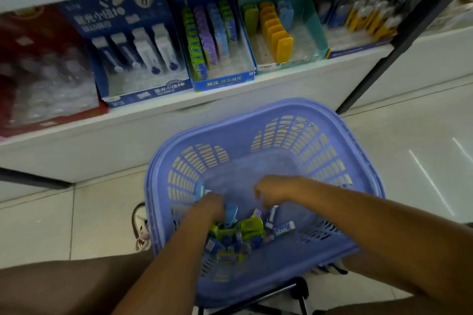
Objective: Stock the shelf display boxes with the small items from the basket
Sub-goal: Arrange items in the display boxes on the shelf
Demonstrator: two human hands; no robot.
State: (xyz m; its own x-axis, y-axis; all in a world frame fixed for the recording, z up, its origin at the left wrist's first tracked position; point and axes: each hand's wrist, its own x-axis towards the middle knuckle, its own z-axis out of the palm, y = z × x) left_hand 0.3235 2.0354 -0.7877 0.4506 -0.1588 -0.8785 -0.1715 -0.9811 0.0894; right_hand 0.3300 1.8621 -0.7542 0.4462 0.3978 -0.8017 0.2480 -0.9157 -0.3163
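Hands are working inside the perforated lavender plastic basket point(340, 140) in the head view, so picking looks like the step in hand. The left hand point(211, 206) is digging into the heap of small green, blue and white packets point(245, 233) with its fingers curled down. The right hand point(272, 190) is hanging just above the heap with its fingers bent. Blur is hiding whether either hand is pinching a packet. The person would probably be doing best by gathering packets of one colour at a time, so that they are going straight into the matching row, standing on edge.

The heap is lying in the near corner of the basket, leaving the far half bare. On the white shelf point(281, 89), the blue cardboard display box point(224, 82) is holding rows of green, purple and blue flat packs, with room showing at its front. The teal cardboard box point(317, 30) beside it is holding green, orange and blue cases. The dark blue box point(153, 92) is holding white pieces.
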